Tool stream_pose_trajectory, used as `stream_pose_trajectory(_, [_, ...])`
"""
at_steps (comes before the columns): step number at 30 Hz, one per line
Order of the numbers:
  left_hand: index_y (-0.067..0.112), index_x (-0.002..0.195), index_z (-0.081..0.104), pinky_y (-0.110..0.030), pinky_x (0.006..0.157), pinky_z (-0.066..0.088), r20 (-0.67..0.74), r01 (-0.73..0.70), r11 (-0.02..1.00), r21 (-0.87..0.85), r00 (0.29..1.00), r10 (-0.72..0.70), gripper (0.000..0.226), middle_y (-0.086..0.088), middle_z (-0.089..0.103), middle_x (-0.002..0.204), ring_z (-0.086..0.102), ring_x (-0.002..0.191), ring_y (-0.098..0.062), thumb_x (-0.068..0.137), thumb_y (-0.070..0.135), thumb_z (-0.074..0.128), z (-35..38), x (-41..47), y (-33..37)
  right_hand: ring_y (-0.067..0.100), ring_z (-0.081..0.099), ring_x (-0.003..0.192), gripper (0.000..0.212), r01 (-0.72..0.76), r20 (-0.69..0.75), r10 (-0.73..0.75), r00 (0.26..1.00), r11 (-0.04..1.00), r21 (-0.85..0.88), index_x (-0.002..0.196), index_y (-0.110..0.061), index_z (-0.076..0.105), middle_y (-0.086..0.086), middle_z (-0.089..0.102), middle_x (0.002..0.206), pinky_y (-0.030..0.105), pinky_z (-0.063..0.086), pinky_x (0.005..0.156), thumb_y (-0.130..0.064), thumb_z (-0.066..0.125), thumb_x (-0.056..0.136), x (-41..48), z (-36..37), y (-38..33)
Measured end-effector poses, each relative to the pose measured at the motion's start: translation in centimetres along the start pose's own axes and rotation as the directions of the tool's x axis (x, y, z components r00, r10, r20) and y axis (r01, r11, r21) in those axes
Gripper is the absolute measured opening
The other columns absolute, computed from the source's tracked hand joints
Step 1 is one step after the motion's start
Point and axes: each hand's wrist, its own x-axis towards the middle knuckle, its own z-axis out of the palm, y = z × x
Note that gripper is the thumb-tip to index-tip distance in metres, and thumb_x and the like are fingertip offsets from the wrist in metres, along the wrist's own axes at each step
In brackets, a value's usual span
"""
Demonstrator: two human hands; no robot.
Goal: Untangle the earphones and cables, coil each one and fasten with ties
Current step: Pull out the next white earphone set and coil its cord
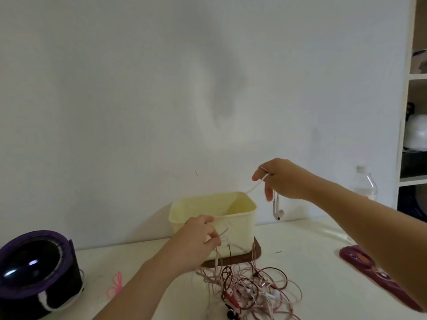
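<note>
A tangle of pink, white and dark red earphone cables point(249, 289) lies on the white table in front of a pale yellow box point(240, 229). My right hand point(284, 179) is raised above the box. It holds a white earphone cable wound around its fingers, and the white earbuds point(277, 210) dangle below it. My left hand point(198, 236) is lower, in front of the box, pinching thin pale cables that rise from the tangle. A pink tie point(115, 285) lies on the table at the left.
The yellow box stands on a dark brown base point(233, 259) against the white wall. A purple and black round object point(34, 273) sits at the left. A dark red phone case point(374, 271) lies at the right, with a clear plastic bottle point(365, 183) and shelves behind.
</note>
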Motion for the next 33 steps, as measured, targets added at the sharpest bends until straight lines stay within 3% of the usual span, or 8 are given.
stream_pose_trajectory(5, [0.029,0.087,0.067,-0.019,0.086,0.041,-0.111,0.065,0.968,-0.242,0.989,-0.094,0.018,0.016,0.066,0.101,0.058,0.101,-0.003,0.095,0.031,0.051,-0.6,0.1,0.0,0.012,0.043,0.052,0.029,0.063,0.065,-0.059,0.996,0.996,-0.056,0.088,-0.003,0.061,0.001,0.051,0.064,0.024,0.036,0.054,-0.030,0.051,0.094,-0.1,0.0,-0.9])
stream_pose_trajectory(10, [0.020,0.084,0.070,-0.024,0.071,0.050,-0.118,0.016,0.722,-0.692,0.984,-0.135,0.020,0.004,0.063,0.069,0.058,0.065,-0.013,0.095,0.022,0.053,-2.0,0.2,1.2,-0.006,0.045,0.044,0.023,0.158,0.350,-0.165,0.922,0.986,0.049,0.106,-0.026,0.066,-0.021,0.057,0.052,0.013,0.038,0.056,-0.039,0.065,0.086,-1.3,2.8,-1.7])
stream_pose_trajectory(12, [0.014,0.087,0.069,-0.021,0.058,0.047,-0.140,-0.015,0.654,-0.757,0.980,-0.139,0.020,0.002,0.058,0.068,0.048,0.055,-0.013,0.095,0.023,0.052,-2.8,0.1,1.9,-0.002,0.045,0.046,0.005,0.177,0.353,-0.210,0.912,0.976,0.123,0.087,-0.033,0.069,-0.019,0.054,0.049,0.014,0.037,0.056,-0.037,0.067,0.085,-1.3,3.6,-1.7])
stream_pose_trajectory(15, [0.017,0.089,0.068,-0.018,0.053,0.039,-0.232,-0.073,0.713,-0.697,0.964,-0.127,0.022,0.013,0.056,0.065,0.043,0.051,-0.008,0.095,0.030,0.052,-4.1,0.1,2.4,0.007,0.045,0.052,0.029,0.146,0.324,-0.232,0.917,0.952,0.269,0.058,-0.026,0.061,-0.011,0.045,0.052,0.017,0.043,0.056,-0.027,0.068,0.087,-0.9,3.6,-1.7])
stream_pose_trajectory(18, [0.023,0.086,0.068,-0.013,0.055,0.037,-0.293,-0.088,0.731,-0.677,0.943,-0.158,0.018,0.023,0.057,0.060,0.042,0.051,-0.002,0.094,0.030,0.053,-5.4,0.3,2.9,0.011,0.036,0.052,0.021,0.093,0.278,-0.226,0.934,0.902,0.422,0.081,-0.015,0.072,-0.008,0.033,0.051,0.025,0.044,0.060,-0.028,0.059,0.092,-0.6,2.9,-2.1])
stream_pose_trajectory(22, [0.022,0.085,0.068,-0.020,0.068,0.038,-0.381,-0.102,0.738,-0.667,0.898,-0.221,0.015,0.024,0.059,0.061,0.049,0.053,0.007,0.092,0.028,0.056,-7.1,0.9,2.7,0.008,0.035,0.044,0.034,-0.038,0.238,-0.128,0.963,0.809,0.587,0.111,-0.005,0.066,-0.012,0.037,0.044,0.023,0.038,0.055,-0.029,0.045,0.099,0.1,1.6,-1.9])
stream_pose_trajectory(28, [0.010,0.079,0.059,-0.021,0.057,0.048,-0.229,-0.142,0.272,-0.952,0.918,-0.324,0.018,0.000,0.052,0.078,0.050,0.057,-0.010,0.094,0.019,0.054,-8.7,1.3,3.5,0.005,0.055,0.059,0.033,0.104,0.336,-0.167,0.927,0.975,0.198,0.106,-0.031,0.066,-0.023,0.063,0.070,0.015,0.043,0.060,-0.052,0.064,0.081,-1.6,1.9,-2.9])
stream_pose_trajectory(33, [0.008,0.078,0.061,-0.024,0.060,0.053,-0.189,-0.144,0.198,-0.969,0.955,-0.230,0.017,-0.001,0.058,0.076,0.058,0.062,-0.012,0.091,0.018,0.056,-8.8,1.0,4.5,0.010,0.047,0.059,0.032,0.105,0.263,-0.250,0.932,0.880,0.463,0.056,-0.018,0.060,0.004,0.056,0.074,0.022,0.044,0.059,-0.032,0.069,0.084,-1.1,4.2,-3.6])
